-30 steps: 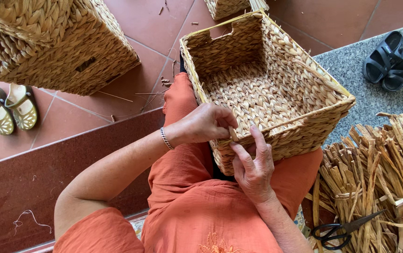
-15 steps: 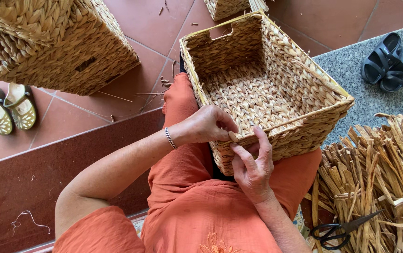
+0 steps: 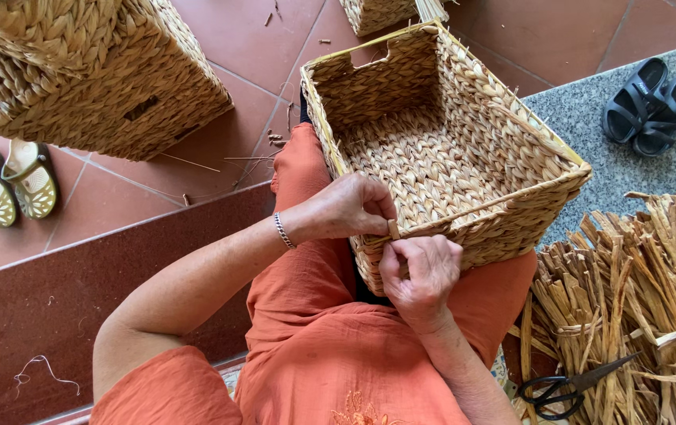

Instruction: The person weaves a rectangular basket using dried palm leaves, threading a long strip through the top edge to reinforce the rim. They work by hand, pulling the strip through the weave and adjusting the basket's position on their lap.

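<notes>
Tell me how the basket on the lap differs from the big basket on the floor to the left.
The basket on the lap sits open side up, showing its woven bottom; the basket on the floor shows only its outer walls. The lap basket has a light rim, which the left hand and right hand pinch at the near corner; the floor basket is untouched. Both are boxy, woven from the same straw-coloured fibre, with a handle slot.

Rectangular woven straw basket (image 3: pixel 448 149), open side up, resting tilted on the person's lap. Walls and base are plaited pale-gold fibre; a cut-out handle notch marks the far wall. A short straw strand end (image 3: pixel 394 229) projects at the near rim corner.
</notes>
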